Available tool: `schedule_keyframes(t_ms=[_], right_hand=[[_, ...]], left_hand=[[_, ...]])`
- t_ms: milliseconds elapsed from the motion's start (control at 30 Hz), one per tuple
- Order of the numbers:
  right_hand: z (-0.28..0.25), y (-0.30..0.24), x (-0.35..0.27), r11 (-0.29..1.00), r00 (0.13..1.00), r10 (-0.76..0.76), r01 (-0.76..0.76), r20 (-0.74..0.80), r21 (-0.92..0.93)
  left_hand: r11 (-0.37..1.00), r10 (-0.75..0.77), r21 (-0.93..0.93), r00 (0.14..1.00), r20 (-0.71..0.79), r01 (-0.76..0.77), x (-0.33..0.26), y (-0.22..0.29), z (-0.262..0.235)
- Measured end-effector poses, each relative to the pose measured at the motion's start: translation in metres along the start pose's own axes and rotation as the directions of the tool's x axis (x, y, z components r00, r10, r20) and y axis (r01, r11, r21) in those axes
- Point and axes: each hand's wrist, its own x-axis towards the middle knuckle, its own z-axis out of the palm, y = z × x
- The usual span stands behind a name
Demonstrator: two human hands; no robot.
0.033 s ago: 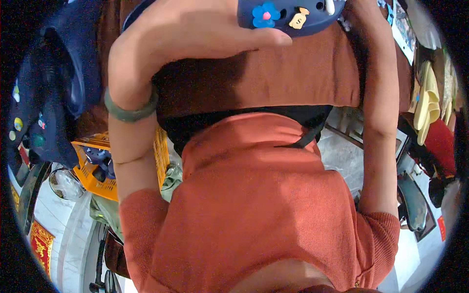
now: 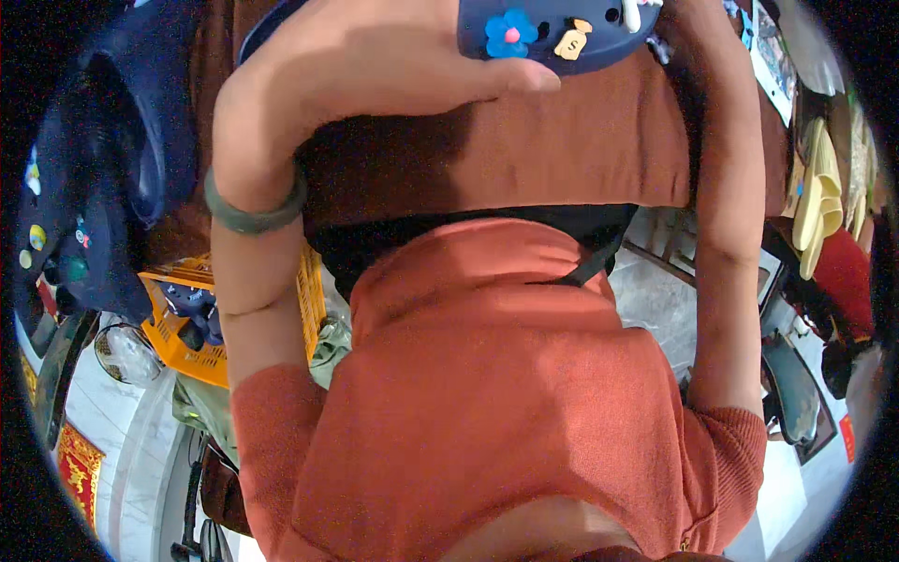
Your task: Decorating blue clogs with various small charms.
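At the top edge, a navy clog (image 2: 590, 61) is held over the brown cloth on the table. It has holes and carries a blue flower charm (image 2: 510, 35), a tan money-bag charm (image 2: 572, 40) and a white charm cut by the frame. My left hand (image 2: 375, 56), with a green bangle on the wrist, is closed on the clog, thumb along its near side. Only the base of my right hand (image 2: 691, 21) shows, to the right of the clog; its fingers are out of the picture. A small pale charm (image 2: 659, 50) lies between them.
Large navy clogs (image 2: 80, 187) with charms stand close at my left. Below them is an orange basket (image 2: 178, 323) with dark blue things inside. On the right are a picture sheet (image 2: 770, 70) and pale yellow pieces (image 2: 819, 187). Brown cloth (image 2: 562, 150) covers the table before me.
My left hand and the clog have shifted very slightly, and a little more of the white charm shows. The grip looks the same.
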Motion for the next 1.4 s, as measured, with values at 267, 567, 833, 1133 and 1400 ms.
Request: schedule_keyframes(t_ms=[267, 567, 833, 1133, 1400], right_hand=[[-0.033, 0.005, 0.005, 0.582, 0.895, -0.025, -0.349, 0.446, 0.734], [-0.043, -0.011, 0.005, 0.413, 0.853, 0.105, -0.505, 0.511, 0.758], [0.006, -0.022, 0.008, 0.532, 0.956, 0.262, -0.255, 0.129, 0.807], [0.0, -0.014, 0.009, 0.666, 0.998, 0.069, -0.051, 0.006, 0.744], [-0.003, -0.023, 0.008, 0.657, 0.998, 0.053, -0.053, 0.024, 0.752]], left_hand=[[0.998, -0.046, 0.054, 0.999, 0.016, 0.045, -0.003, 0.007, -0.005], [0.996, -0.06, -0.077, 0.995, -0.081, 0.054, -0.001, 0.006, 0.003], [0.953, 0.084, 0.301, 0.977, -0.197, -0.021, -0.016, -0.008, 0.0], [0.995, 0.008, 0.097, 0.977, -0.211, 0.013, -0.014, -0.005, 0.005], [0.974, 0.194, 0.176, 0.931, -0.308, -0.144, -0.014, -0.007, 0.01]])
